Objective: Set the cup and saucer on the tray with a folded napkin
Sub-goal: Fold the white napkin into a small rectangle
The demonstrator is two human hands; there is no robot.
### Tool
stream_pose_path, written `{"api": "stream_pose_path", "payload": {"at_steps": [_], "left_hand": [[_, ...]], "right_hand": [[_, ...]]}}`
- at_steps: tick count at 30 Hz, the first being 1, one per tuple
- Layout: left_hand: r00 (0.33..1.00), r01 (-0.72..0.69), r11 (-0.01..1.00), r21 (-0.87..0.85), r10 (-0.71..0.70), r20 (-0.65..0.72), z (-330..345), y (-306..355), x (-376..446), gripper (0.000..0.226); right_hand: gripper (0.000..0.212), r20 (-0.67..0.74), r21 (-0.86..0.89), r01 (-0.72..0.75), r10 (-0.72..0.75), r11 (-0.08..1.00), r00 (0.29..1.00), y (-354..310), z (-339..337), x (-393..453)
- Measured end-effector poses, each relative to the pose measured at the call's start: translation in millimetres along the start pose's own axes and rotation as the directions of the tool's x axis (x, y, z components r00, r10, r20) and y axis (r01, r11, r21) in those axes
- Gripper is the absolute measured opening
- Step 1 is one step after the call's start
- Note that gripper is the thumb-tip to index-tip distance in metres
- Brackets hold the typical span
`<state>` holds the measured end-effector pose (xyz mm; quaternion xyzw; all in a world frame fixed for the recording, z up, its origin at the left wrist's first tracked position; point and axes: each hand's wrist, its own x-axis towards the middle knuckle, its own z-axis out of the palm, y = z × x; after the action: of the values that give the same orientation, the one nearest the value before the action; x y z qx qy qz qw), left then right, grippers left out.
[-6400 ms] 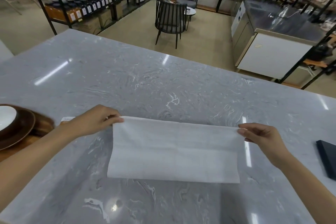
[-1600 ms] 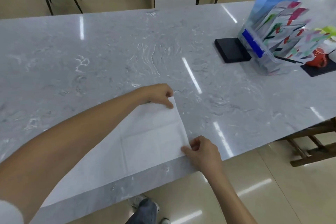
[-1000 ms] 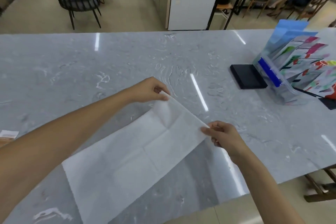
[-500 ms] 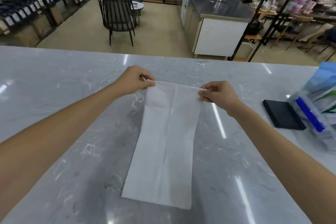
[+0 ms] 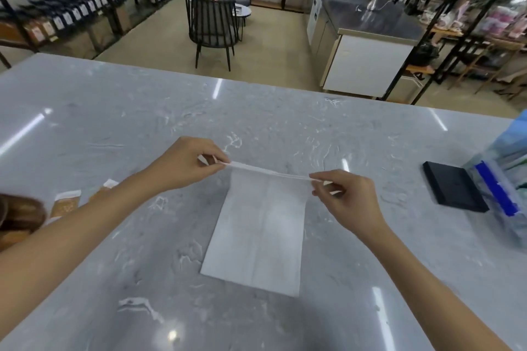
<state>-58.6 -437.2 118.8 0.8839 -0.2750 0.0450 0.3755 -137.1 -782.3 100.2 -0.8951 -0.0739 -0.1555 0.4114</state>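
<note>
A long white paper napkin (image 5: 258,232) lies lengthwise on the grey marble counter (image 5: 114,128), its far short edge lifted off the surface. My left hand (image 5: 186,164) pinches the far left corner and my right hand (image 5: 346,201) pinches the far right corner, stretching that edge taut between them. Fold creases run along the strip. At the left frame edge a brown wooden tray (image 5: 17,218) shows only in part. Cup and saucer are out of view.
Small brown-and-white sachets (image 5: 67,204) lie beside the tray. A flat black pad (image 5: 452,191) and a clear holder with blue trim (image 5: 502,194) stand at the right. Beyond the counter's far edge are a black chair (image 5: 212,30), shelves and a steel-topped unit.
The napkin went from a wide sheet to a narrow strip turned lengthwise. In the last half second both hands drew its raised far edge towards me, doubling the strip over so it looks shorter.
</note>
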Motion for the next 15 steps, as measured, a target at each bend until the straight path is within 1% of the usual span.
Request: {"api": "stream_pose_path", "payload": {"at_steps": [2,4,9,15], "left_hand": [[0.999,-0.034,0.999,0.003,0.034,-0.01,7,4,-23,0.014],[0.999,-0.035,0.999,-0.013,0.035,-0.012,16,5,-46,0.016],[1.0,0.02,0.999,-0.033,-0.02,-0.007,43,-4,-106,0.022],[0.994,0.099,0.994,-0.041,-0.097,0.043,88,-15,-159,0.02]], "right_hand": [[0.018,-0.015,0.012,0.005,-0.005,1.0,1.0,1,6,-25],[0.02,-0.013,0.029,-0.01,0.01,1.0,1.0,2,14,-49],[0.02,0.035,0.045,-0.045,0.044,0.998,0.998,9,36,-105],[0.02,0.1,0.011,-0.048,0.047,0.999,0.994,26,54,-149]]}}
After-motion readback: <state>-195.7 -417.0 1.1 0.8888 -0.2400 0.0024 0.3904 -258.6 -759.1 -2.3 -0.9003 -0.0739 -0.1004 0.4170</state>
